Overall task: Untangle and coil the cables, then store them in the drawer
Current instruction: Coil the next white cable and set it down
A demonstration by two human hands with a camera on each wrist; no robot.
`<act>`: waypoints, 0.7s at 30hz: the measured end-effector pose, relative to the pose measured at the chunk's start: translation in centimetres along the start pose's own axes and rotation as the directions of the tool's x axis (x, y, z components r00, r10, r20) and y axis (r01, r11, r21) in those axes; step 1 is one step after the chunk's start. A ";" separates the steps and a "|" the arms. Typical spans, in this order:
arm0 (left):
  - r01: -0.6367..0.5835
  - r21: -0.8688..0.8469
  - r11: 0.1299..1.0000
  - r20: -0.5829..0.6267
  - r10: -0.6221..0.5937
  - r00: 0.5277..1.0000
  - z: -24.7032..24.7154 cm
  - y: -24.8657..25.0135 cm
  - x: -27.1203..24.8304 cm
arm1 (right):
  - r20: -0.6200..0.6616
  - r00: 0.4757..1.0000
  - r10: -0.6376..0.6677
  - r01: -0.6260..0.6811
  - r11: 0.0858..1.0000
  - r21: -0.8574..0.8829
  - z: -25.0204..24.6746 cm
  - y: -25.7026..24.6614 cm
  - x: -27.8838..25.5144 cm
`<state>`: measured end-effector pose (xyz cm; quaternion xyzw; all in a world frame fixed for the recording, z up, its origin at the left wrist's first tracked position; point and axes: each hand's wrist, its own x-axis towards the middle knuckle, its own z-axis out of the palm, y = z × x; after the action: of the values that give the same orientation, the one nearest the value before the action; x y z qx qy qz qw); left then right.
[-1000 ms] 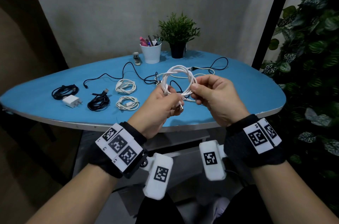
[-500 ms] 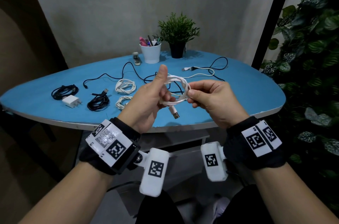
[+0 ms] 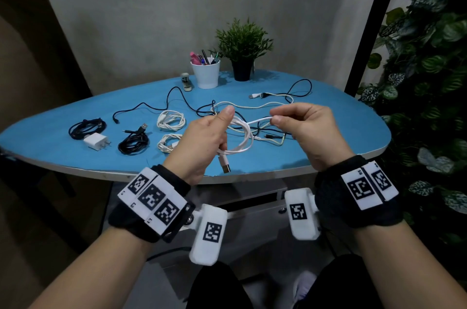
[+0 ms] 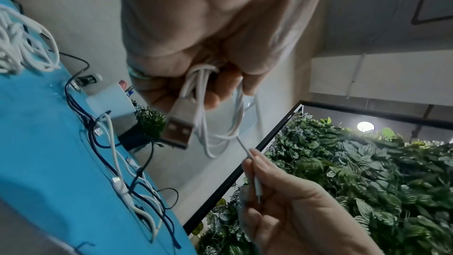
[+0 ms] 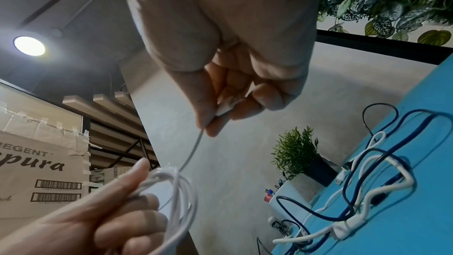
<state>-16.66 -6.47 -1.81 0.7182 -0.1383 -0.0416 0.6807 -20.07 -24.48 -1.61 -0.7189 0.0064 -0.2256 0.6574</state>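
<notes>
My left hand [image 3: 212,136] grips a coiled white cable [image 3: 242,136] above the blue table's near edge, thumb raised. Its USB plug [image 3: 225,164] hangs below the fist, and the left wrist view shows the plug [image 4: 177,133] close up under the curled fingers. My right hand [image 3: 300,126] pinches the cable's thin free end [image 5: 228,109] and holds it out taut to the right of the coil [image 5: 181,197]. A tangle of black and white cables [image 3: 267,111] lies on the table behind my hands. Under the table edge a drawer [image 3: 252,203] stands slightly open.
Coiled cables lie at the table's left: two black bundles [image 3: 87,125] [image 3: 134,141], two white ones [image 3: 170,120] [image 3: 168,143], and a white charger [image 3: 96,141]. A pen cup [image 3: 206,73], a potted plant [image 3: 242,50] and a small figure [image 3: 186,81] stand at the back. Foliage fills the right side.
My right hand has moved right, drawing the cable's free end out of the coil. My left hand turned, thumb up, and the USB plug now hangs lower.
</notes>
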 end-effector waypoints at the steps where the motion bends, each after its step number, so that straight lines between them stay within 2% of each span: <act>1: -0.016 0.042 0.999 -0.015 0.017 1.000 -0.1 -0.3 0.2 | 0.025 1.000 0.016 -0.016 1.000 0.008 0.0 0.1 -0.1; 6: -0.059 0.161 0.985 -0.026 0.064 0.998 -0.4 -1.1 0.5 | 0.255 0.956 0.148 -0.160 0.987 0.029 0.0 0.3 -1.1; 9: -0.081 0.253 0.964 -0.017 0.088 0.996 -0.1 -1.5 0.4 | 0.301 0.939 0.168 -0.215 0.967 0.133 0.4 0.0 -1.1; 12: -0.078 0.251 0.965 0.008 0.078 0.997 0.2 -1.4 0.2 | 0.258 0.951 0.169 -0.238 0.933 0.268 1.1 0.0 -1.1; 15: -0.036 0.089 0.995 0.049 0.032 0.998 0.8 -1.0 -0.3 | 0.165 0.978 0.126 -0.174 0.932 0.319 1.8 0.0 -1.1; 17: -0.004 -0.032 0.999 0.095 0.008 0.995 1.2 -0.7 -0.6 | 0.104 0.992 0.069 -0.097 0.953 0.286 2.1 -0.1 -1.1; 21: 0.024 -0.171 0.985 0.174 0.007 0.985 1.3 -0.4 -0.7 | 0.013 0.999 -0.048 0.047 0.995 0.093 2.3 -0.3 -1.0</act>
<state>-17.62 -7.57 -2.40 0.6507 -0.1902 -0.1191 0.7254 -20.27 -21.97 -1.68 -0.6895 -0.0264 -0.2356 0.6844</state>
